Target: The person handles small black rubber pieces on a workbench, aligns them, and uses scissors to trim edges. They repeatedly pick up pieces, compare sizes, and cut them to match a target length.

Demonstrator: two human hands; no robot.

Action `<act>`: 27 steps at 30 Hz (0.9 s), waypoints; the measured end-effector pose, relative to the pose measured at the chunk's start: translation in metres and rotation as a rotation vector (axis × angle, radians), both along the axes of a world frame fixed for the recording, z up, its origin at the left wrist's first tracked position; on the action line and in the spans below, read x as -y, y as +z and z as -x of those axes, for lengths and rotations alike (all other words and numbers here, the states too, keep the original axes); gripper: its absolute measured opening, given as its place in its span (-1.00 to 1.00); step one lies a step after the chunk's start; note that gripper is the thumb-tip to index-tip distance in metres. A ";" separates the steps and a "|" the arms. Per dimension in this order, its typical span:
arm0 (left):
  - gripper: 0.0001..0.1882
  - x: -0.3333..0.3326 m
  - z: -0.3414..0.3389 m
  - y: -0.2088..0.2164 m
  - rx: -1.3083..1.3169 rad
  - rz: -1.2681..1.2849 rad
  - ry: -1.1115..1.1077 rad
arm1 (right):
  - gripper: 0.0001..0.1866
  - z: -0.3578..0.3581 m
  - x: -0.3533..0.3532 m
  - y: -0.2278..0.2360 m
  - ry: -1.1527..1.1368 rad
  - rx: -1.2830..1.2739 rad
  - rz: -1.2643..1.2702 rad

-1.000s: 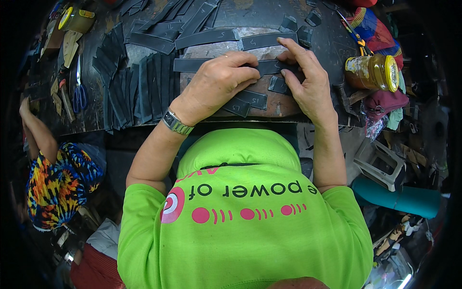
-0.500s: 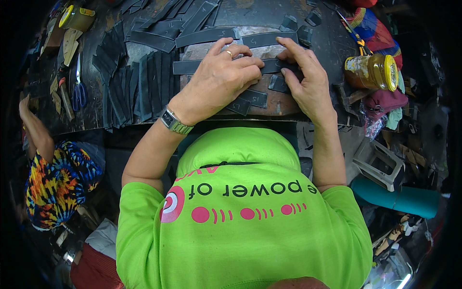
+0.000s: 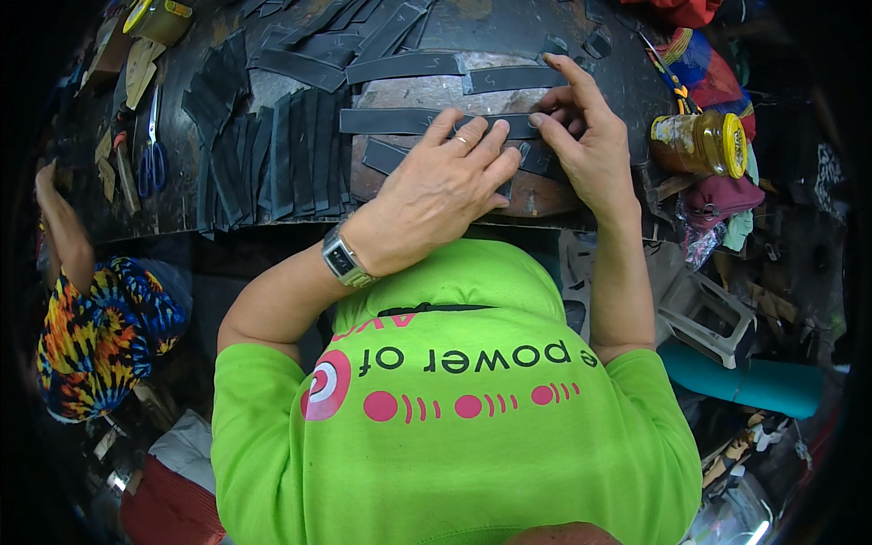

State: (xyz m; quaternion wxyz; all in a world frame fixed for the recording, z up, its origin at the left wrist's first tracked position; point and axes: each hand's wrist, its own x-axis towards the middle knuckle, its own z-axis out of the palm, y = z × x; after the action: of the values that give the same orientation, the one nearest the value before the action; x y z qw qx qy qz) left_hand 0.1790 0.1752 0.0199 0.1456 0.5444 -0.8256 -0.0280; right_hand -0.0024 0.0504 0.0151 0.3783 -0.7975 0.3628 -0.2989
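Left hand [image 3: 445, 182]: Compared with half a second ago, we see it lower and nearer the table edge, its fingers fanned across the strip [image 3: 386, 120] instead of bunched at its middle. We read that as a looser touch on the work, more a steadying palm than a pinch. Its underside is hidden, so we cannot tell whether anything is gripped there.
Right hand [image 3: 586, 150]: Thumb tip at the strip's right end, forefinger raised, with a wide gap between the two. The other fingers curl behind the thumb; whether they pinch the strip, we cannot tell.
Strip: Dark and flat, it lies across the slab [image 3: 400, 94] in front of us, below the two upper strips [image 3: 404, 67]. The left hand hides its middle, so we cannot say whether it is one piece or two.
Long axis: Left to right, almost level, one end toward the pile [image 3: 304, 154], the other at the right thumb.
Table [image 3: 177, 168]: Scissors [image 3: 153, 163] sit left of the pile; a yellow-lidded jar [image 3: 695, 143] lies on its side beyond the right hand.
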 end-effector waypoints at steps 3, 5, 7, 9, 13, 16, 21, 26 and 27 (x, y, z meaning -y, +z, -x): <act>-0.57 0.000 0.000 0.002 -0.082 -0.039 -0.012 | -0.27 -0.010 -0.004 -0.002 -0.003 -0.071 0.010; -0.59 0.002 -0.008 0.001 -0.166 -0.073 -0.029 | -0.24 -0.013 -0.004 -0.002 -0.011 -0.143 0.087; -0.61 0.001 -0.014 -0.001 -0.213 -0.073 -0.045 | -0.21 -0.013 -0.003 -0.001 -0.011 -0.208 0.115; -0.62 -0.002 -0.016 -0.002 -0.210 -0.059 -0.052 | -0.18 -0.013 0.000 0.001 0.020 -0.234 0.124; -0.63 -0.002 -0.015 -0.001 -0.305 -0.063 -0.032 | -0.16 -0.016 0.006 0.004 0.006 -0.272 -0.004; -0.62 0.001 -0.019 0.001 -0.454 -0.165 0.001 | -0.13 -0.014 0.006 0.003 0.012 -0.258 0.005; -0.54 0.003 -0.022 -0.001 -0.556 -0.079 0.064 | -0.11 -0.014 0.003 0.000 0.021 -0.275 0.098; -0.58 0.009 -0.025 -0.002 -0.539 -0.034 0.088 | -0.17 -0.018 0.005 0.004 -0.014 -0.295 -0.064; -0.61 0.009 -0.027 -0.003 -0.546 -0.017 0.084 | -0.19 -0.016 0.003 0.004 0.001 -0.283 -0.058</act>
State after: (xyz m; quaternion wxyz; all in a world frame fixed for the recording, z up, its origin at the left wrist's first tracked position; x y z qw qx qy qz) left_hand 0.2065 0.1667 0.0168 0.3592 0.5519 -0.7320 -0.1748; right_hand 0.0140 0.0470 0.0194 0.3465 -0.8205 0.4207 -0.1726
